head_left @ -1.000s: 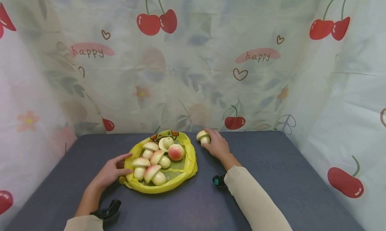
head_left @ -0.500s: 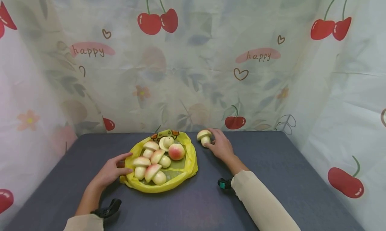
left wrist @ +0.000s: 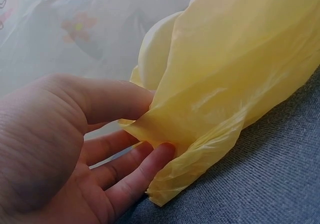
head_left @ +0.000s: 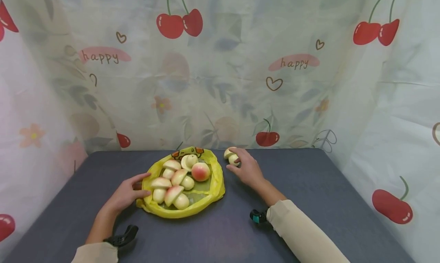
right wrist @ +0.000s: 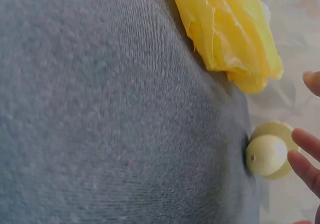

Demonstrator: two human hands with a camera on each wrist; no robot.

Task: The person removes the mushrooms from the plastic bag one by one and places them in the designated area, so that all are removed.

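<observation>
A yellow plastic bag (head_left: 216, 194) with its rim spread open holds several cream mushrooms (head_left: 173, 194), some with pink-tinged caps, and a rounder pink-and-cream piece (head_left: 201, 172) that may be a cap seen from above. At the bag's left side, my left hand (head_left: 123, 196) holds the rim, the yellow film (left wrist: 170, 119) passing between thumb and fingers in the left wrist view. Another cream mushroom (head_left: 233, 160) lies on its side by the table's back edge, stem facing me. My right hand (head_left: 248, 169) is around its right side, thumb and fingers spread (right wrist: 306, 169).
The dark table (head_left: 220, 236) runs back to a cherry-patterned curtain (head_left: 220, 64), with more curtain on both sides. A black wrist device shows at each wrist, the left one (head_left: 123, 236) and the right one (head_left: 258, 216).
The mushroom by my right hand has gone from standing upright to lying tilted, stem towards me. My right fingers have loosened and spread. My left hand and the bag stay in place.
</observation>
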